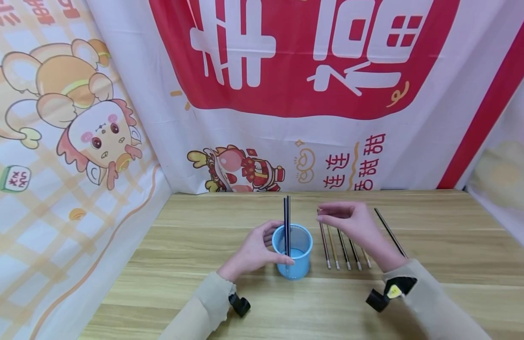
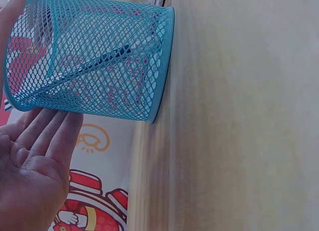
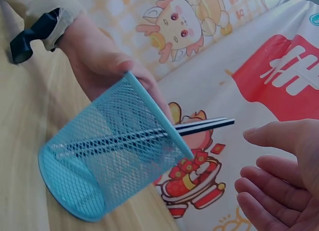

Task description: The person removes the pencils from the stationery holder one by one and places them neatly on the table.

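Observation:
My left hand holds a light blue mesh pen holder, thumb at the near side of its rim and fingers round the far side. Two dark pencils stand inside it, poking out above the rim; in the right wrist view the holder stands on the table. My right hand hovers over a row of pencils, its fingertips near the far end of the leftmost, dark red pencil. In the right wrist view that hand has relaxed fingers with nothing between them.
Beside the red one lie several more pencils, among them a yellowish pencil and a black pencil. Farther right, a dark pencil lies apart at a slant. A printed cloth hangs behind the wooden table.

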### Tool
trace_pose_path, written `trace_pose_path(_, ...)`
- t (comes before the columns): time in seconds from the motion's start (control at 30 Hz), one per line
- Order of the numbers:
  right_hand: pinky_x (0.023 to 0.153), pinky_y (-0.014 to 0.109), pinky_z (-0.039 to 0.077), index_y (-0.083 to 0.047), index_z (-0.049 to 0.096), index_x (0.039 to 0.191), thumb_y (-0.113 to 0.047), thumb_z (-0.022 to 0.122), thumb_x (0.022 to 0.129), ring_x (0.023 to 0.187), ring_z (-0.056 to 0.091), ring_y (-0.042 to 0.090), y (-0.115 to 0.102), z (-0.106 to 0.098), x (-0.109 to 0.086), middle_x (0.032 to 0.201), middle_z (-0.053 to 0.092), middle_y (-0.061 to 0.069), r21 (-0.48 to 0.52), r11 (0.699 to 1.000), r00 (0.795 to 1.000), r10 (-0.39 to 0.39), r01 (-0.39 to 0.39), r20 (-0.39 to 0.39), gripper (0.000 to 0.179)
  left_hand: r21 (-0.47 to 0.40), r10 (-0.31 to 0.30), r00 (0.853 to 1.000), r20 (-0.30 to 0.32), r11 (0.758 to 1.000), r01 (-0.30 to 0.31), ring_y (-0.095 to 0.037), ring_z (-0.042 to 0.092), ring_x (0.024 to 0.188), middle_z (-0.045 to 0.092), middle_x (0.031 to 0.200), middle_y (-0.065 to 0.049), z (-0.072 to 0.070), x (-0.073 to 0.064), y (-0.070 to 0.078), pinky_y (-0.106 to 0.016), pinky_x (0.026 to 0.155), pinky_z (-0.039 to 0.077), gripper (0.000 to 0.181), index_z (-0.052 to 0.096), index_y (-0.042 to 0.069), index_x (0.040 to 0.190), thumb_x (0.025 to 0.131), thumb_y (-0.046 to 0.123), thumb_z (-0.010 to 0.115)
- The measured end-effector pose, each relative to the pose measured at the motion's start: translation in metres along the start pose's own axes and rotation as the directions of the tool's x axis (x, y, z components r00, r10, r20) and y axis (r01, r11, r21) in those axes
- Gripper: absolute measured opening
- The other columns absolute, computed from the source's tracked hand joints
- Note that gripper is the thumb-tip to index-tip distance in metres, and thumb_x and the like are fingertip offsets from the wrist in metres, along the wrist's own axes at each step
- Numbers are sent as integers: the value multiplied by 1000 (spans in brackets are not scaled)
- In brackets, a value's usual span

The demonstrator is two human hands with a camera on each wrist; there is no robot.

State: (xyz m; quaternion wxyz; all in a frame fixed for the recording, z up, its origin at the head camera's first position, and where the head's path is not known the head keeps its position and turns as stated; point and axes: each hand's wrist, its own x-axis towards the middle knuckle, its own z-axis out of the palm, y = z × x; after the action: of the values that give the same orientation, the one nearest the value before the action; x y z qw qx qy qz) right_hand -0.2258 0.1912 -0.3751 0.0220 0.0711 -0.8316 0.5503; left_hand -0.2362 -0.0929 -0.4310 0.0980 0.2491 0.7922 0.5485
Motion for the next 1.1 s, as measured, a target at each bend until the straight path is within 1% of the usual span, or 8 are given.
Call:
trace_pose_path(0.13, 90, 37, 58, -11, 72, 124, -34, 82, 88, 101, 70, 21, -1, 14, 0, 113, 74, 4, 8, 1000, 1000, -14, 14, 27, 44, -3, 3, 1000, 6, 1000, -3, -15, 58, 125, 60, 138, 6, 0, 0, 1, -38, 108, 46, 79, 55, 21, 142, 74, 25, 95)
trace_pose_path(0.23, 90, 38, 58, -9, 72, 123, -24, 81, 90, 101, 70, 22, -1, 24, 1, 112, 74, 6, 28, 999, 999, -30, 29, 45, 37, -5, -1, 1000, 11, 1000, 1, -14, 58, 125, 60, 137, 7, 0, 0, 1, -38, 108, 46, 78, 55, 22, 142, 75, 24, 94)
trace_pose_path(0.37, 90, 38, 58, -8, 73, 122, -19, 81, 90, 100, 70, 23, -1, 33, 2, 110, 74, 7, 37, 998, 997, -49, 47, 54, 35, -10, -2, 1000, 14, 1000, 2, -15, 57, 126, 60, 138, 6, -1, 0, 0, -39, 108, 46, 76, 54, 22, 142, 77, 21, 93)
trace_pose_path(0.5, 89, 39, 58, -9, 73, 123, -20, 82, 89, 100, 70, 22, -3, 40, 5, 109, 75, 6, 36, 998, 997, -50, 48, 58, 37, -9, 7, 1000, 14, 1000, -7, -15, 57, 126, 60, 138, 5, -1, 0, 0, -39, 108, 46, 76, 54, 21, 142, 77, 21, 93)
trace_pose_path(0.8, 89, 39, 58, -10, 75, 119, -20, 83, 88, 96, 71, 19, -6, 51, 16, 104, 76, 2, 15, 999, 998, -40, 40, 46, 33, -10, 6, 1000, 18, 1000, -6, -15, 57, 127, 59, 139, 5, -1, 1, 0, -39, 109, 45, 76, 54, 21, 142, 77, 20, 92)
trace_pose_path(0.97, 86, 36, 60, -8, 75, 118, -17, 83, 87, 94, 71, 20, -6, 56, 20, 101, 76, 3, 31, 999, 997, -46, 44, 59, 33, -4, 4, 1000, 17, 1000, -4, -15, 57, 127, 59, 139, 5, -2, 1, 0, -38, 108, 45, 76, 54, 22, 142, 77, 21, 93)
trace_pose_path(1.1, 83, 35, 60, -10, 76, 115, -17, 84, 86, 91, 71, 19, -8, 59, 22, 98, 76, 1, 17, 999, 997, -53, 52, 47, 31, -5, 7, 1000, 18, 1000, -6, -15, 56, 127, 59, 139, 5, -2, 1, -1, -37, 108, 45, 76, 54, 23, 142, 77, 21, 93)
